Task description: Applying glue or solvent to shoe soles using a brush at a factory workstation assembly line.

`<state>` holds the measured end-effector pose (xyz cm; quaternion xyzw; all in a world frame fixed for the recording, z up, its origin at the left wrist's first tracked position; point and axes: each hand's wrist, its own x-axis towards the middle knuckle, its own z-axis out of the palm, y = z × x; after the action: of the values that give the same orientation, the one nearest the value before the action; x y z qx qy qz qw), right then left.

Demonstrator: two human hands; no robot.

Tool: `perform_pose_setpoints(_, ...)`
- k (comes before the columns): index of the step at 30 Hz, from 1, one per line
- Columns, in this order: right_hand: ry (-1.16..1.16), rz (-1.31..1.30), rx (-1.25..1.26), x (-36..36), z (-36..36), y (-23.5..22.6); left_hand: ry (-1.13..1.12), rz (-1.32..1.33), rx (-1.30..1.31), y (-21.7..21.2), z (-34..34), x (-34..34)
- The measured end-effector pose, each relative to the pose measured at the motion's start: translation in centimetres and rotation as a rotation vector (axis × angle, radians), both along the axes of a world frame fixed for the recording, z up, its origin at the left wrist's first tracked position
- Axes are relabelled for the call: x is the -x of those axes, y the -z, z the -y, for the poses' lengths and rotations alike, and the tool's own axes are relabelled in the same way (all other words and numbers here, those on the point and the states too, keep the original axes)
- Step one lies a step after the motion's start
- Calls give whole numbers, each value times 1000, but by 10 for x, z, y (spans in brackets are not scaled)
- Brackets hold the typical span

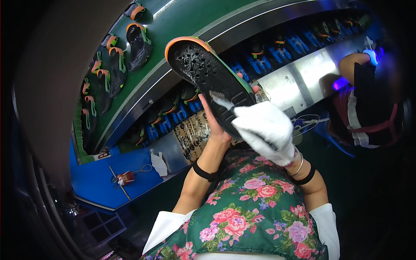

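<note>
A black shoe sole (190,58) with an orange and green rim is held up before me, tilted, its inner face upward. The heel or toe end shows holes and wet, shiny streaks. My bare left hand (212,119) supports it from beneath, thumb along the near edge and fingertips showing past the far edge. In my right hand (265,130), which wears a white knitted glove, is a brush (223,102). Its bristles touch the middle of the sole. The handle is mostly hidden by the glove.
More soles (138,45) lie on a green conveyor belt (167,21) at the far left. Blue holders (279,53) carry others beneath its metal edge. A blue table (95,177) bears a stick, a small red object and a white glove (159,162). Another person's arm (350,67) is at right.
</note>
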<state>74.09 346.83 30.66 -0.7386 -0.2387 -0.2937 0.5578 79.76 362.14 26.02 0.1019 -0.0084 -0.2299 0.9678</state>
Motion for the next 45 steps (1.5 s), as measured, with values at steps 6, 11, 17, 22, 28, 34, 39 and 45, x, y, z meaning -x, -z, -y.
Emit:
perform_pose_setpoints(6, -151, -189, -285, -1, 1, 11, 46, 28, 3, -7, -3, -3)
perform_pose_setpoints(11, -133, -22, 20, 10, -2, 4, 97, 112, 3, 4, -9, -10)
perform_pose_setpoints(17, -170, -233, -280, 6, 8, 16, 123, 99, 69, 1, -11, -11)
perform_pose_setpoints(22, -331, -155, -101, 9, 5, 9, 127, 56, 29, 1, -22, -16)
perform_pose_setpoints(28, -217, -163, -68, 1, 9, 14, 189, 134, -58, -1, -27, -21)
perform_pose_setpoints(34, -466, -340, -274, 4, 12, 21, 175, 108, -31, -3, -29, -17)
perform_pose_setpoints(39, -300, -56, 143, 10, 9, 18, 311, 176, -81, -2, -36, -25)
perform_pose_setpoints(45, -468, -389, -202, 9, 10, 15, 430, 179, -149, 3, -49, -27)
